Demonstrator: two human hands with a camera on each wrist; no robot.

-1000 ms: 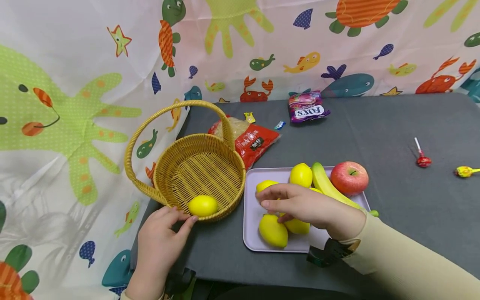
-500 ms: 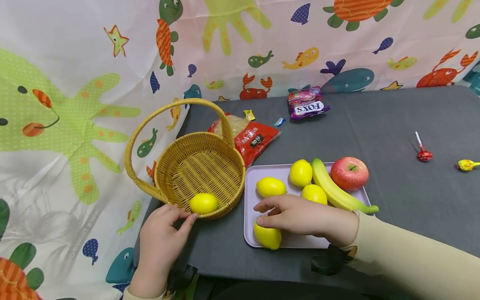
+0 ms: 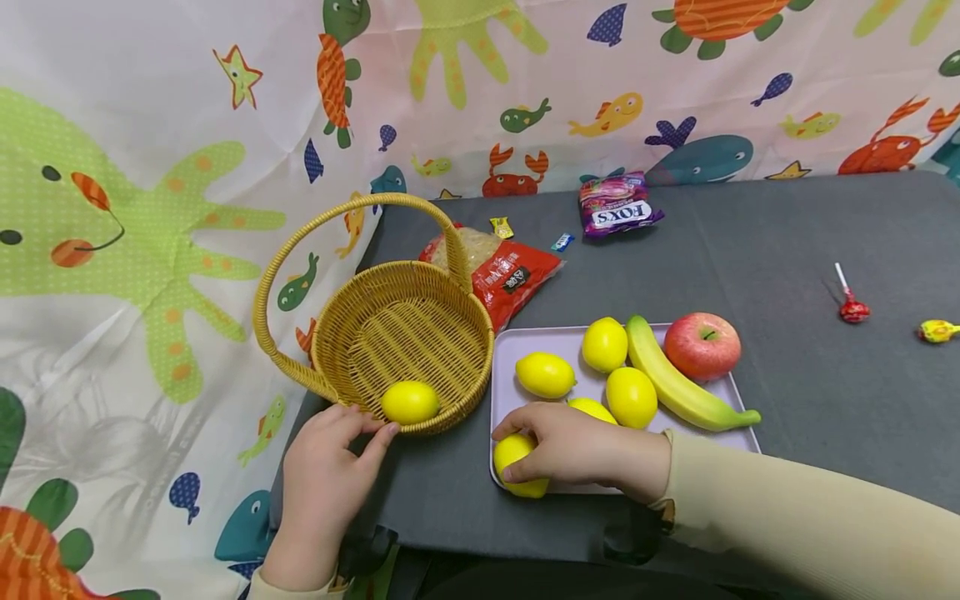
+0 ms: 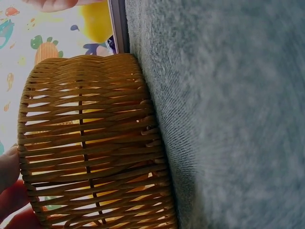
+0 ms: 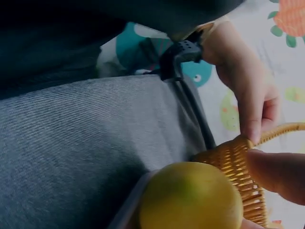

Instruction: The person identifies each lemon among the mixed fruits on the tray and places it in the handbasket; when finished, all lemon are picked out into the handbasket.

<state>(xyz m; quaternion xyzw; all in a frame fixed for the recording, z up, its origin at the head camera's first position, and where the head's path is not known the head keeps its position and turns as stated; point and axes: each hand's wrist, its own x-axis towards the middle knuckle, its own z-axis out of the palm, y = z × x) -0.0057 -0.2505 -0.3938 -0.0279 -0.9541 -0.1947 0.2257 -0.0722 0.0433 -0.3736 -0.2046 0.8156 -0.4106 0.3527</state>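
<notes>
One lemon (image 3: 516,454) is sitting at the near left corner of the tray (image 3: 517,343), and the right hand (image 3: 573,446) is clamping it: the fingers are curling over its far side while the thumb is lying along its near side. How firmly they are squeezing I cannot tell, nor whether the lemon is resting on the tray or hanging just above it. To the left, the left hand (image 3: 330,467) is pinching the near rim of the basket (image 3: 408,333), thumb and fingers together on the weave.

As I am judging it, a slip is looking like the main risk, since the skin is smooth and rounded and an off-centre squeeze could be squirting the fruit out sideways. The hand is also covering part of another lemon (image 3: 592,408) (an easy one to nudge), so a low sweep could be sending that one rolling. Too much weight on the rim could be tipping the basket, setting the lone lemon (image 3: 410,402) inside rolling.

The clamped fruit is looking plump, glossy and bright yellow from above; in the right wrist view it is showing duller, with a faint greenish patch.
</notes>
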